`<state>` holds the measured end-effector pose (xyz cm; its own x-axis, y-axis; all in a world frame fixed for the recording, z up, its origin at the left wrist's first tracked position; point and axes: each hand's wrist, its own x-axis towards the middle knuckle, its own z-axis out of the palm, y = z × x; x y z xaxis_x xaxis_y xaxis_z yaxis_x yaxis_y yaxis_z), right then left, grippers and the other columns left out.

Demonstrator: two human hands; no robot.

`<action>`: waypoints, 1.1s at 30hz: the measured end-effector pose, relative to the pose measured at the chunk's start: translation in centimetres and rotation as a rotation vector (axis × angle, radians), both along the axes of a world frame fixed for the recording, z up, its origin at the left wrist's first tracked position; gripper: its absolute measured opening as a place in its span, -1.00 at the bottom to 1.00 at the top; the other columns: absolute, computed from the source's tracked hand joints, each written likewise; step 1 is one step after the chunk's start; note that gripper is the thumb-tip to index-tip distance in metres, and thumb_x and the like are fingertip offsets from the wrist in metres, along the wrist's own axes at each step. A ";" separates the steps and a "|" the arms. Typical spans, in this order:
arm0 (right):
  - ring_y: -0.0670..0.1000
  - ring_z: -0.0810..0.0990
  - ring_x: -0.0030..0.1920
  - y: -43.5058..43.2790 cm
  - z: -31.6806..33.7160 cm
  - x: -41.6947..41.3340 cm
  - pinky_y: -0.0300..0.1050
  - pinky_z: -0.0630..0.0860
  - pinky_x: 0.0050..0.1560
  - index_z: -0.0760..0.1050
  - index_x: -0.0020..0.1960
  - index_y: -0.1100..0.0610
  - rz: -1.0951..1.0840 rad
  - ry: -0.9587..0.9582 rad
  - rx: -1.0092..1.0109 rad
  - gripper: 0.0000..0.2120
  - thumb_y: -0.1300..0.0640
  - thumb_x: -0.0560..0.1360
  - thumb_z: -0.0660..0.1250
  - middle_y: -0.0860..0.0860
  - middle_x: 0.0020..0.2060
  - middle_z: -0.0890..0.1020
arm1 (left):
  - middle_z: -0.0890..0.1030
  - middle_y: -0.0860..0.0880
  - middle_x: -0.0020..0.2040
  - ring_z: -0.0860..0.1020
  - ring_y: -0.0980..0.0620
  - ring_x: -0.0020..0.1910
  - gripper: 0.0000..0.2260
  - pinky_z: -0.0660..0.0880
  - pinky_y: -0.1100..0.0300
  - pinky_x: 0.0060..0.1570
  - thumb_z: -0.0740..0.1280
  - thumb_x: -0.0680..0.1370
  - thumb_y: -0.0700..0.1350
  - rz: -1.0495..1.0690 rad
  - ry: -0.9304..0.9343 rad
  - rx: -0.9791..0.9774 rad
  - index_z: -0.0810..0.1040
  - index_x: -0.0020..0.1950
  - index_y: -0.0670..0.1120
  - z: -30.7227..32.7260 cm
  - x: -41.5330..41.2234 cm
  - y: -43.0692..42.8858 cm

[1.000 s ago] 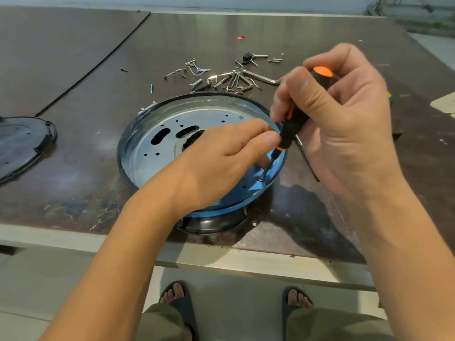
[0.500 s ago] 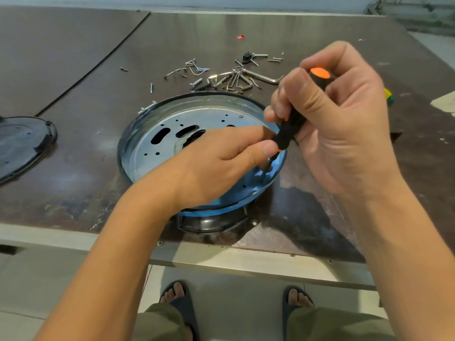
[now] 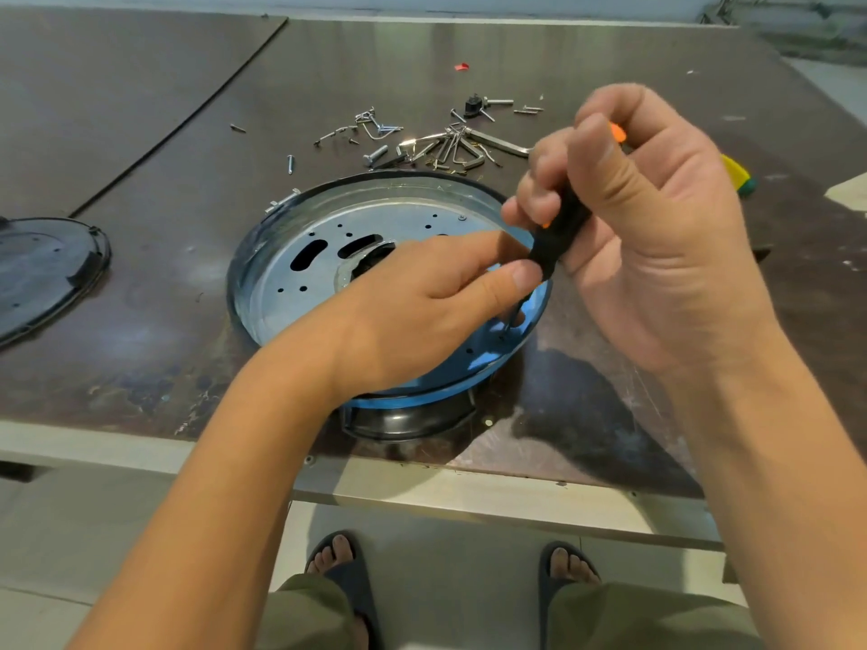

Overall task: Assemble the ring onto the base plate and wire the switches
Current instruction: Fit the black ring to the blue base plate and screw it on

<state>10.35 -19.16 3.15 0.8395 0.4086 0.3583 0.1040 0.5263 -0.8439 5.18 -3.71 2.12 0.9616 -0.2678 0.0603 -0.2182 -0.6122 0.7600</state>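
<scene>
Nearest the table edge, a black housing (image 3: pixel 403 422) peeks out under the base plate (image 3: pixel 281 316), and the blue ring (image 3: pixel 413 400) sits around the plate's rim, touching it all the way along the near side.

Over the plate's right edge, the left hand (image 3: pixel 422 312) comes in with thumb and forefinger pinched on the low end of the screwdriver (image 3: pixel 560 227). The right hand (image 3: pixel 657 236) has its fingers curled round the black handle, orange cap poking out on top. The tip is down at a hole in the ring; whether a screw sits under it I cannot tell.

The plate looks like thin stamped sheet metal: stiff and light, probably sharp at the slots, so it is best held by the rim. The ring looks slick and may creep round unless pressed flat.

The plate is a shallow dish, and nothing loose shows inside, only slots and holes.

Left of the plate lies a black cover (image 3: pixel 42 269). Just behind it, loose screws (image 3: pixel 375 154) and hex keys (image 3: pixel 457 147) are scattered, with no tray holding them. Right of the plate is a yellow-green object (image 3: pixel 736 173).
</scene>
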 end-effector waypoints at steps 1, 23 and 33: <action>0.02 0.50 -0.25 -0.1 0.0 0.0 -0.05 0.51 -0.05 0.46 0.02 0.19 0.047 0.016 -0.004 -0.85 0.09 0.58 0.26 0.07 -0.23 0.55 | 0.66 -0.12 0.02 0.60 -0.11 0.06 -0.59 0.49 -0.13 0.16 0.11 0.60 0.11 0.000 0.001 0.002 0.57 0.17 -0.15 0.0 0.0 0.0; 0.19 0.61 -0.05 0.6 -0.5 -0.2 0.06 0.60 -0.06 0.43 -0.09 0.17 -0.110 -0.056 -0.044 -0.88 0.30 0.52 0.35 0.08 -0.20 0.60 | 0.64 -0.11 -0.11 0.57 -0.07 -0.09 -0.75 0.47 -0.09 -0.02 0.18 0.68 0.02 0.003 -0.025 0.114 0.59 0.09 -0.08 0.0 -0.2 0.2; 0.10 0.54 -0.05 0.6 -0.4 -0.2 0.01 0.53 -0.02 0.49 0.09 0.21 -0.010 -0.088 -0.077 -0.86 0.24 0.63 0.17 0.08 -0.12 0.58 | 0.57 0.13 -0.29 0.48 0.17 -0.28 -0.85 0.37 0.20 -0.23 0.25 0.64 -0.04 0.019 -0.047 0.124 0.52 -0.11 0.10 -0.2 -0.3 0.1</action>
<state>10.17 -18.59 2.75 0.8103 0.4298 0.3983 0.1840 0.4587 -0.8694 4.92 -3.59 1.92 0.9634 -0.2580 0.0728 -0.2394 -0.7054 0.6671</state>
